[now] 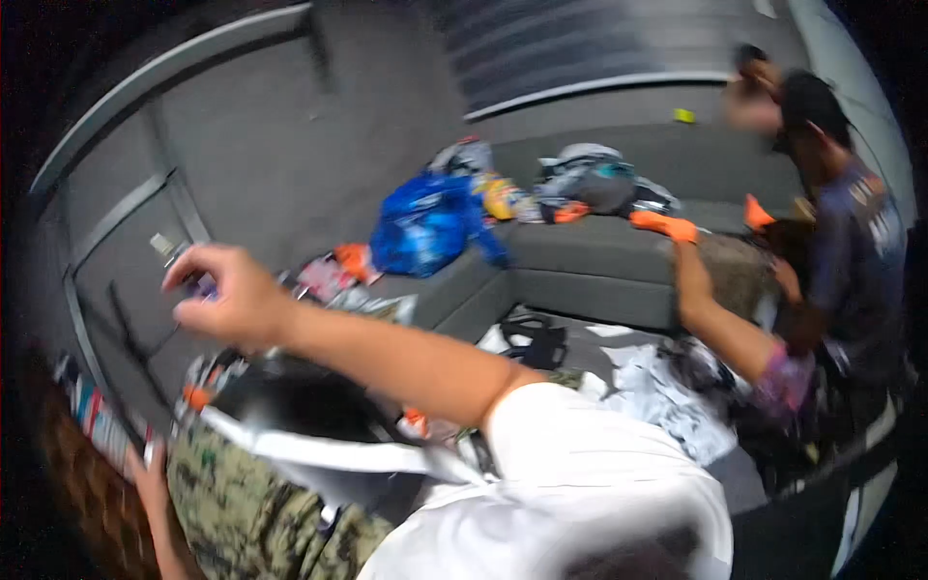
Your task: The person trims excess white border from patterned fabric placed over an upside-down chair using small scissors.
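Your white sleeve point(599, 435) is closest, with your right arm point(396, 358) stretched to the left. Your right hand point(234, 302) has its grip curled around a small bottle point(171, 251) with a pale top, up in front of the grey wall point(377, 87); it looks blurry. Your left hand point(150, 474) is low down, and you cannot tell its grip. A big blue bag point(420, 227) sits on the grey couch point(590, 261) near piled clothes point(594, 179).

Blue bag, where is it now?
In the head view, the blue bag sits just left of centre on the sofa, beside an orange item at its left.
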The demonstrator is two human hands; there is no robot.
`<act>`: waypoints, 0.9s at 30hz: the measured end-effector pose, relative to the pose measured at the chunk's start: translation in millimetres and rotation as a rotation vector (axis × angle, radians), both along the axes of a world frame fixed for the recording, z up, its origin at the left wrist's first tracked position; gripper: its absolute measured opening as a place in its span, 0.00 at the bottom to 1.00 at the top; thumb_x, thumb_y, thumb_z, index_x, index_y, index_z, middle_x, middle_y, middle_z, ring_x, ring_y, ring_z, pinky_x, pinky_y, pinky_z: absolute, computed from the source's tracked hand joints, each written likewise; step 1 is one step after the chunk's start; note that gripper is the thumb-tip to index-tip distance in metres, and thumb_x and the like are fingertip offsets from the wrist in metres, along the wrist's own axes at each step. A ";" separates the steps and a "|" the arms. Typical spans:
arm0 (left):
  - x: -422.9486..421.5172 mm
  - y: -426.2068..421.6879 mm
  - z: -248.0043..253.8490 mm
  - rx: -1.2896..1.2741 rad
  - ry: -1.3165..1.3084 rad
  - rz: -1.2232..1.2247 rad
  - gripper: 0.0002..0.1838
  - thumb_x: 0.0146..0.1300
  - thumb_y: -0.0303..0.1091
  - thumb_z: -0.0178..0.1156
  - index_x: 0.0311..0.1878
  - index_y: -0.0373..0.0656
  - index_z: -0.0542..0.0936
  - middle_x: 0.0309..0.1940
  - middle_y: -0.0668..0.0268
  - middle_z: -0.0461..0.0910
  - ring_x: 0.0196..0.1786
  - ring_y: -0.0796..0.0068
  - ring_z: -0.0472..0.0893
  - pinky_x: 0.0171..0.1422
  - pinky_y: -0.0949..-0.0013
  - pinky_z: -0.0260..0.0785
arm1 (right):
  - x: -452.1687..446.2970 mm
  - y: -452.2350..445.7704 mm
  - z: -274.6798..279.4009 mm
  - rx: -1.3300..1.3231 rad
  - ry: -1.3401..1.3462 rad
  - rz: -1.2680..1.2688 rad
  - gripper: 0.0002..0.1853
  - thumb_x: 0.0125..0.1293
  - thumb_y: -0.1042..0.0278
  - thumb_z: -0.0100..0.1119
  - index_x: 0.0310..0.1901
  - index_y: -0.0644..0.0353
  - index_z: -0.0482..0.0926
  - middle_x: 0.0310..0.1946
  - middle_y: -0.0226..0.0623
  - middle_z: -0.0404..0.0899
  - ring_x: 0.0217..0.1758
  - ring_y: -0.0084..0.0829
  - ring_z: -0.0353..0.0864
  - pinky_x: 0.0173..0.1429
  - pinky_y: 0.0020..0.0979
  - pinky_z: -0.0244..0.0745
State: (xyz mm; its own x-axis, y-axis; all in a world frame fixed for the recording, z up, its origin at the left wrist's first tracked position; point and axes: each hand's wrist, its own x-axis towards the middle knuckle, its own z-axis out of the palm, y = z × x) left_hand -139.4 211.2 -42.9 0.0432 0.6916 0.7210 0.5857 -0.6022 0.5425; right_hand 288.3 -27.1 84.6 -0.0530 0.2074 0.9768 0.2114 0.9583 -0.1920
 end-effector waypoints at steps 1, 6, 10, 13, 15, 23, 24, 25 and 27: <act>14.1 -28.0 10.5 0.040 0.010 0.013 0.46 0.75 0.52 0.68 0.85 0.34 0.64 0.78 0.43 0.70 0.76 0.49 0.73 0.80 0.57 0.65 | 1.7 -15.3 -2.5 -0.048 -0.035 0.007 0.16 0.62 0.69 0.70 0.51 0.60 0.86 0.42 0.38 0.86 0.40 0.31 0.82 0.48 0.34 0.80; 56.9 -93.0 32.0 0.014 -0.009 -0.083 0.52 0.72 0.54 0.67 0.89 0.39 0.56 0.85 0.46 0.62 0.81 0.52 0.69 0.81 0.52 0.64 | 15.6 -37.5 -23.8 -0.199 0.009 0.060 0.13 0.71 0.70 0.74 0.55 0.57 0.87 0.35 0.34 0.87 0.33 0.24 0.87 0.39 0.22 0.80; 117.8 -192.3 58.7 -0.050 -0.150 -0.138 0.52 0.71 0.51 0.67 0.89 0.33 0.54 0.83 0.40 0.63 0.80 0.49 0.69 0.82 0.56 0.63 | 35.9 -45.9 -42.9 -0.135 0.172 0.191 0.12 0.82 0.64 0.63 0.57 0.61 0.84 0.27 0.34 0.84 0.27 0.21 0.81 0.30 0.22 0.69; 120.3 -210.4 55.9 -0.025 -0.178 -0.163 0.53 0.71 0.50 0.68 0.88 0.30 0.53 0.83 0.37 0.62 0.80 0.49 0.69 0.83 0.57 0.64 | 32.5 -40.2 -66.3 -0.094 0.162 0.239 0.12 0.83 0.62 0.61 0.57 0.61 0.83 0.28 0.36 0.84 0.26 0.21 0.79 0.29 0.22 0.65; 124.3 -218.9 60.8 -0.017 -0.147 -0.236 0.54 0.72 0.50 0.68 0.87 0.27 0.53 0.83 0.36 0.62 0.79 0.50 0.70 0.82 0.58 0.65 | 36.8 -33.1 -79.7 -0.019 0.151 0.293 0.12 0.84 0.62 0.60 0.57 0.61 0.83 0.29 0.36 0.84 0.26 0.21 0.78 0.28 0.23 0.64; 151.3 -241.9 76.5 0.129 -0.130 -0.275 0.49 0.73 0.45 0.68 0.85 0.26 0.55 0.76 0.38 0.67 0.71 0.57 0.75 0.76 0.63 0.69 | 55.3 -55.0 -81.4 0.030 0.146 0.390 0.11 0.83 0.64 0.57 0.57 0.60 0.81 0.30 0.37 0.83 0.26 0.22 0.77 0.28 0.23 0.63; 155.6 -242.2 75.3 0.174 -0.151 -0.271 0.44 0.73 0.42 0.67 0.83 0.28 0.59 0.71 0.42 0.71 0.66 0.61 0.77 0.72 0.65 0.70 | 57.1 -55.9 -82.0 0.017 0.140 0.397 0.11 0.83 0.64 0.56 0.57 0.60 0.81 0.30 0.37 0.83 0.26 0.22 0.76 0.28 0.23 0.63; 157.9 -241.6 73.1 0.216 -0.173 -0.265 0.40 0.73 0.39 0.67 0.81 0.29 0.63 0.66 0.47 0.76 0.61 0.64 0.79 0.68 0.67 0.72 | 57.5 -55.5 -83.1 0.001 0.134 0.404 0.11 0.83 0.65 0.56 0.57 0.60 0.81 0.30 0.37 0.83 0.26 0.22 0.76 0.28 0.24 0.63; 156.9 -242.3 70.1 0.258 -0.200 -0.254 0.35 0.73 0.35 0.66 0.78 0.31 0.67 0.61 0.51 0.81 0.56 0.68 0.81 0.64 0.69 0.73 | 56.3 -52.6 -85.1 -0.018 0.123 0.417 0.11 0.82 0.65 0.55 0.57 0.60 0.81 0.30 0.37 0.83 0.26 0.22 0.76 0.28 0.24 0.64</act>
